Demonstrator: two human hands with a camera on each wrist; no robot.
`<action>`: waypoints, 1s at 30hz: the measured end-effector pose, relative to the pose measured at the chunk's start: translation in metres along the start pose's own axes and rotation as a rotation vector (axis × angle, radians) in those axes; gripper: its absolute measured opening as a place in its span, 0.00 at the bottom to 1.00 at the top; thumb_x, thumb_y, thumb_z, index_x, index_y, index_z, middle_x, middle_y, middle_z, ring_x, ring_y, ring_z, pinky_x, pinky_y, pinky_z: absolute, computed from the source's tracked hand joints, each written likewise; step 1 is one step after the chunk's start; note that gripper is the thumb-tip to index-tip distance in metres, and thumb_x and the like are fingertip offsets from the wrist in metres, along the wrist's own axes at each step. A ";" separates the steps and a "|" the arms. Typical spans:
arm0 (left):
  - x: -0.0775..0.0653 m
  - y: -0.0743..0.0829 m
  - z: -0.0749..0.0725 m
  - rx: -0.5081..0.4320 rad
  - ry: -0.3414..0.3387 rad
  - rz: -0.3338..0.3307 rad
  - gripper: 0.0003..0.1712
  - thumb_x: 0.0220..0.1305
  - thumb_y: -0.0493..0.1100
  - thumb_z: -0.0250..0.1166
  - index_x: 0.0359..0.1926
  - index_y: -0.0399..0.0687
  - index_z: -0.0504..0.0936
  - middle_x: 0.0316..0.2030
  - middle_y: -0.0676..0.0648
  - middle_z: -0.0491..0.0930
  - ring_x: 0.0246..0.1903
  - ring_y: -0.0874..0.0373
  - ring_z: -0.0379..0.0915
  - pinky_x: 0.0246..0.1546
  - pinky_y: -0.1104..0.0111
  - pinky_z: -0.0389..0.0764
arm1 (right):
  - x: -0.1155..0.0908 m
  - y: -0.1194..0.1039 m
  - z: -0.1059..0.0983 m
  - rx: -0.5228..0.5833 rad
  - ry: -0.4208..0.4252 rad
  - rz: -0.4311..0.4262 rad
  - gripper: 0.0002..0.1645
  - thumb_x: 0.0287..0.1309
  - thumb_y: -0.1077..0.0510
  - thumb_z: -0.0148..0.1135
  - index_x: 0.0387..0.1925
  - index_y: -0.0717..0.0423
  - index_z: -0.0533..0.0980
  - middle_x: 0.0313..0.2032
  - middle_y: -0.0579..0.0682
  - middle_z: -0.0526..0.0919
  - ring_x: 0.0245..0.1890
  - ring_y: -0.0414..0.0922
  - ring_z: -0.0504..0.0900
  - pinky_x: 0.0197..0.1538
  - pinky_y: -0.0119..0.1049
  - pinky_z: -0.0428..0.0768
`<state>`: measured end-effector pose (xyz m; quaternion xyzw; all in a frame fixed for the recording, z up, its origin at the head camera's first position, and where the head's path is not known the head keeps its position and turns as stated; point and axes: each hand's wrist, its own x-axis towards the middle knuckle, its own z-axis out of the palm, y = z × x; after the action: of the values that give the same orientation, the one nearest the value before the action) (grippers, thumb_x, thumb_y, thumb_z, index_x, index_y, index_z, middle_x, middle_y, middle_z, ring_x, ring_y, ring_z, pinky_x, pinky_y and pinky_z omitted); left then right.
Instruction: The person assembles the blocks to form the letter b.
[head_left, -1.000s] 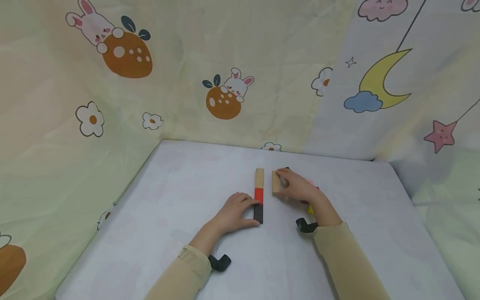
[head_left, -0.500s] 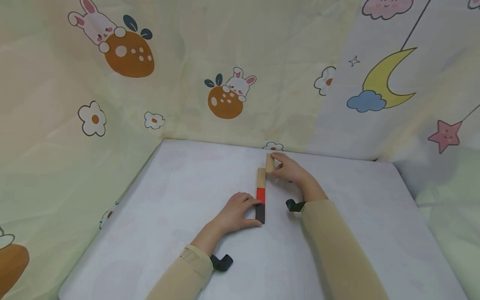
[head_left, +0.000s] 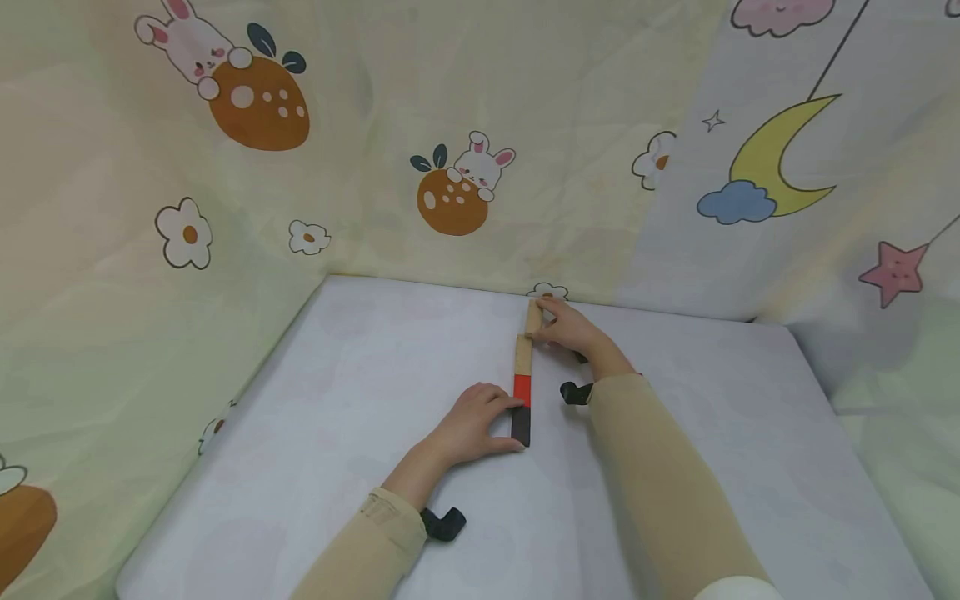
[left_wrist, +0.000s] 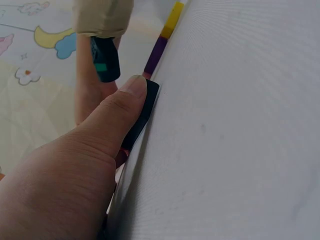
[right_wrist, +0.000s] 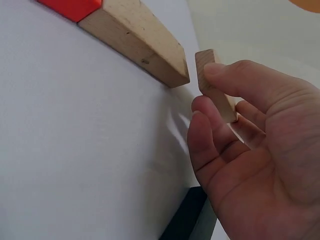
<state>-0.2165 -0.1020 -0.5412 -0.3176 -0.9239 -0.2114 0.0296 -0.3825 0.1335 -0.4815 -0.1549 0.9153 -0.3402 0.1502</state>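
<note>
A straight row of blocks stands on the white table: a black block [head_left: 521,427] nearest, a red block [head_left: 522,390] behind it, then a plain wooden block [head_left: 522,355]. My left hand [head_left: 468,425] pinches the black block, with the thumb [left_wrist: 135,87] at its near end and a fingertip by the red block. My right hand [head_left: 570,327] pinches a second plain wooden block [right_wrist: 215,85] at the row's far end. In the right wrist view a narrow gap parts this block from the row's wooden one [right_wrist: 137,42].
Another dark block [right_wrist: 185,217] lies under the right hand, mostly covered in the head view. Yellow [left_wrist: 172,20] and purple [left_wrist: 156,55] blocks show in the left wrist view. The white table [head_left: 337,350] meets a printed cloth wall [head_left: 360,167] behind the row.
My right hand has carried the wooden block from right of the row leftward and away, to the row's far end. My left hand has stayed at the black block.
</note>
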 end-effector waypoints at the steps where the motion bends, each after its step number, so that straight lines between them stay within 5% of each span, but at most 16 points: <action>1: 0.000 -0.001 0.000 -0.003 0.004 0.005 0.40 0.54 0.73 0.65 0.64 0.64 0.74 0.54 0.56 0.75 0.61 0.59 0.67 0.69 0.61 0.65 | 0.002 -0.001 0.000 0.009 0.005 0.001 0.51 0.57 0.52 0.67 0.77 0.50 0.53 0.79 0.55 0.45 0.64 0.54 0.68 0.68 0.50 0.66; 7: 0.001 -0.003 -0.001 0.001 0.000 0.008 0.40 0.53 0.73 0.66 0.64 0.64 0.74 0.55 0.56 0.75 0.62 0.59 0.66 0.70 0.62 0.64 | 0.012 -0.005 0.002 0.014 0.021 -0.017 0.51 0.57 0.51 0.69 0.76 0.51 0.54 0.78 0.57 0.47 0.76 0.54 0.51 0.75 0.52 0.58; 12: 0.002 -0.002 0.001 -0.002 -0.022 -0.007 0.41 0.53 0.74 0.65 0.65 0.64 0.74 0.55 0.56 0.74 0.62 0.59 0.66 0.72 0.62 0.61 | 0.020 0.001 0.004 0.018 0.023 -0.040 0.50 0.56 0.51 0.70 0.76 0.53 0.56 0.77 0.57 0.51 0.77 0.54 0.49 0.77 0.51 0.55; 16: 0.001 -0.002 0.001 0.002 -0.018 -0.011 0.41 0.54 0.74 0.65 0.65 0.64 0.74 0.55 0.56 0.74 0.62 0.59 0.66 0.70 0.62 0.63 | 0.022 0.001 0.006 0.056 -0.016 -0.025 0.50 0.56 0.53 0.68 0.76 0.52 0.55 0.77 0.58 0.50 0.57 0.55 0.77 0.61 0.47 0.76; 20: 0.000 0.000 -0.001 0.003 -0.019 -0.013 0.40 0.54 0.73 0.65 0.65 0.64 0.74 0.55 0.56 0.74 0.62 0.59 0.66 0.71 0.62 0.63 | 0.020 -0.001 0.006 0.071 -0.040 -0.002 0.50 0.57 0.54 0.66 0.76 0.52 0.54 0.77 0.60 0.50 0.31 0.47 0.80 0.43 0.38 0.80; 25: 0.000 0.000 -0.002 0.006 -0.020 -0.012 0.40 0.54 0.74 0.65 0.65 0.64 0.74 0.55 0.56 0.74 0.62 0.59 0.66 0.71 0.61 0.63 | 0.022 -0.001 0.007 0.046 -0.050 0.059 0.48 0.59 0.53 0.66 0.77 0.46 0.54 0.77 0.55 0.52 0.46 0.51 0.78 0.57 0.45 0.75; 30: -0.001 0.000 -0.001 0.009 -0.017 -0.011 0.41 0.54 0.74 0.64 0.65 0.65 0.73 0.55 0.56 0.74 0.62 0.59 0.66 0.70 0.62 0.63 | 0.025 -0.002 0.008 0.017 -0.068 0.067 0.47 0.60 0.54 0.65 0.76 0.46 0.55 0.78 0.54 0.50 0.65 0.54 0.64 0.67 0.52 0.66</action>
<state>-0.2164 -0.1031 -0.5406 -0.3141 -0.9268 -0.2048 0.0219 -0.4021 0.1178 -0.4905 -0.1344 0.9114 -0.3372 0.1939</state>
